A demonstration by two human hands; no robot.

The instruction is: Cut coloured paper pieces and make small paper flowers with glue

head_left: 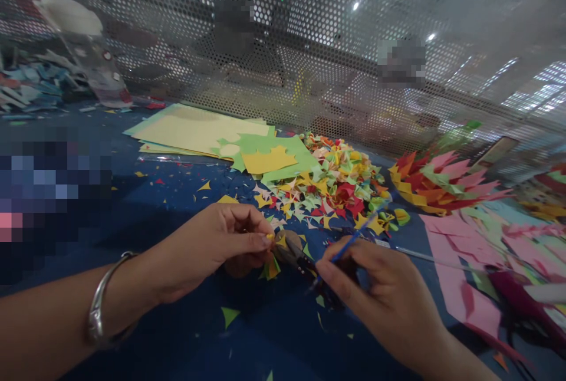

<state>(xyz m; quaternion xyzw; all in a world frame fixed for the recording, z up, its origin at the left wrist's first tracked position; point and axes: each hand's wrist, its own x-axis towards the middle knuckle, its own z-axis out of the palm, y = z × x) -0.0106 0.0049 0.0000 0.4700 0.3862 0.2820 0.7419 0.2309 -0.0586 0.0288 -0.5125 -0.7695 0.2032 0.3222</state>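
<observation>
My left hand (230, 233), a silver bangle at its wrist, has thumb and fingers closed on a small yellow paper piece (269, 237). Below those fingertips shows a green and yellow paper scrap (271, 266). A thin blue stick (360, 231), slanting up to the right, is pinched in my right hand (375, 286); its exact kind is unclear. Between the hands lies a dark tool (305, 263) with a greyish pointed end, partly hidden by my right fingers. Just beyond is a heap of small cut paper shapes (340, 177) in yellow, red, green and pink.
Paper sheets (190, 127) lie behind my left hand. A folded red, orange and pink paper piece (442, 183) stands at the right, near pink sheets (460, 281). A clear cup (99, 68) stands back left. Behind a perforated metal screen (309, 33) other people are dimly visible.
</observation>
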